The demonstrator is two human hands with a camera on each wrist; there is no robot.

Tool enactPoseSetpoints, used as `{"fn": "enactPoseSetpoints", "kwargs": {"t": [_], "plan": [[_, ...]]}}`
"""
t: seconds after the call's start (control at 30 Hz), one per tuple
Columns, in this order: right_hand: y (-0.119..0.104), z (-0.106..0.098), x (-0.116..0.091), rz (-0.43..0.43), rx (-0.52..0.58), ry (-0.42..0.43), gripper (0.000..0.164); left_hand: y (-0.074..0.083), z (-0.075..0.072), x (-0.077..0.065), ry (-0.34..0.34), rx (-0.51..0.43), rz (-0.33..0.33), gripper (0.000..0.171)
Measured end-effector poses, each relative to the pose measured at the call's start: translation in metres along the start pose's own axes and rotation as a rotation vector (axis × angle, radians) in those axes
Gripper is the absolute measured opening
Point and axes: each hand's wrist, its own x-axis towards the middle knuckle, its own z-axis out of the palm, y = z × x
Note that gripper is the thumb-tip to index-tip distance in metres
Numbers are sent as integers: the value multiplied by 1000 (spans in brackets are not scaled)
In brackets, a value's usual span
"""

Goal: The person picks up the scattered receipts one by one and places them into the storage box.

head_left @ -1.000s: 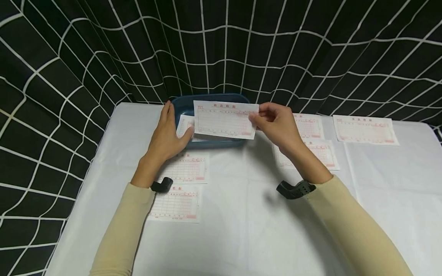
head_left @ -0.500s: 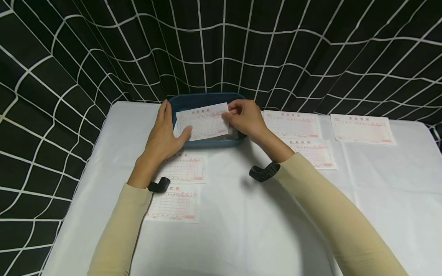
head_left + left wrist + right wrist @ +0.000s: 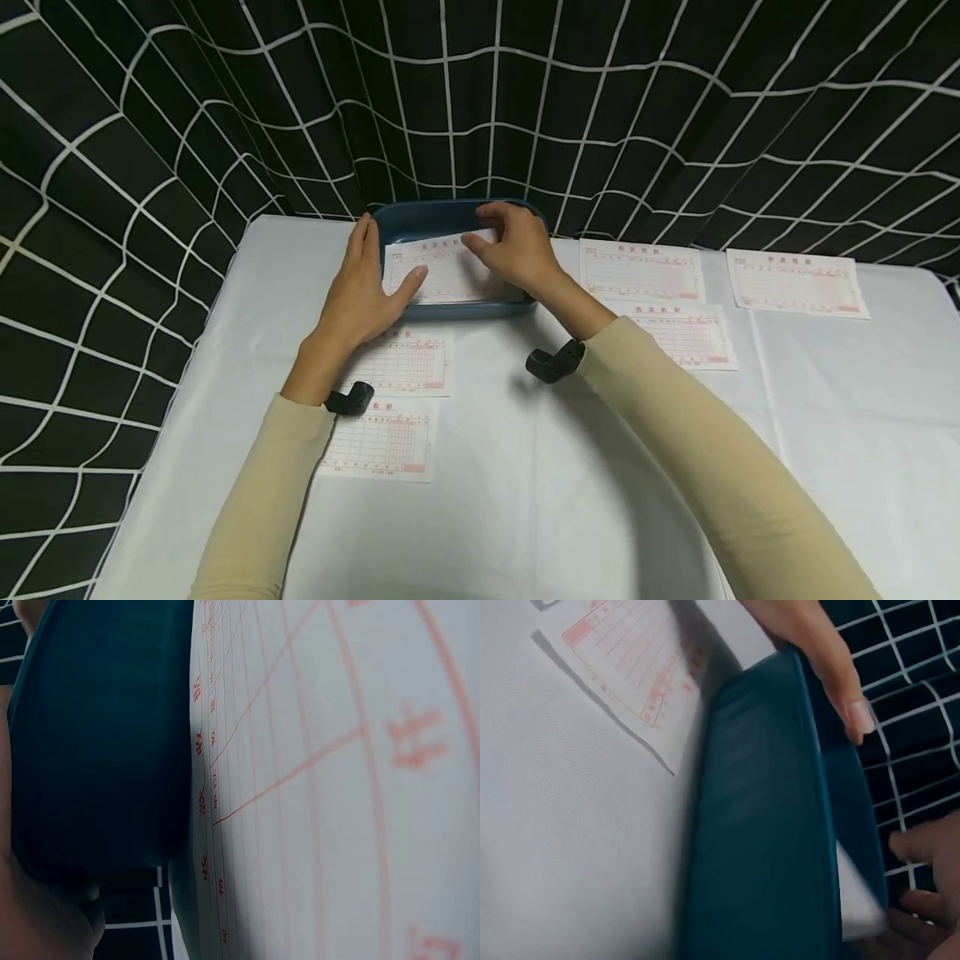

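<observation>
A blue plastic bin (image 3: 427, 218) stands at the back of the white table. Inside it lies a white receipt slip (image 3: 431, 279) printed in red. My left hand (image 3: 356, 296) rests against the bin's left end with straight fingers, its thumb reaching over the front rim above the slip. Over the bin's right half is my right hand (image 3: 517, 250), thumb and fingers spread apart at the slip's upper right corner. In the right wrist view, the fingers (image 3: 922, 907) hang beyond the bin's front wall (image 3: 765, 817), beside a white paper edge.
Two receipt slips lie one below the other at left, the upper slip (image 3: 401, 367) partly under my left arm and the lower slip (image 3: 382, 446) nearer. Right of the bin are a slip (image 3: 641, 271), another slip (image 3: 686, 333) below it and a far-right slip (image 3: 797, 283). A black gridded curtain (image 3: 517, 100) hangs behind.
My right hand has moved left, bringing the receipt slip down into the bin, and its fingers have parted from it. The left hand stays at the bin's left end.
</observation>
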Motion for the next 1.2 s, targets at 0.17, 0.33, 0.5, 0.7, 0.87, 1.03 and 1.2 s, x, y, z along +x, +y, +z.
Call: {"fn": "enactPoseSetpoints", "kwargs": {"t": [0.17, 0.33, 0.5, 0.7, 0.87, 1.03, 1.2], "plan": [[-4, -4, -10, -129, -25, 22, 65, 2, 0, 0, -1, 11, 0, 106], [-16, -1, -25, -231, 11, 21, 61, -1, -2, 1, 7, 14, -6, 104], [-22, 3, -50, -264, 11, 26, 57, -3, 0, 1, 9, 13, -3, 104], [-23, 9, -88, -367, -45, 64, 45, 1, -1, 2, 2, 21, 0, 103], [-24, 17, -112, -433, -71, 37, 44, 0, -1, 2, 20, 25, 1, 102], [-20, 29, -128, -415, -43, 17, 45, -2, 1, 3, 25, 12, 17, 103], [-8, 45, -135, -359, -17, -29, 47, 0, 2, 2, 28, 4, 21, 104]]}}
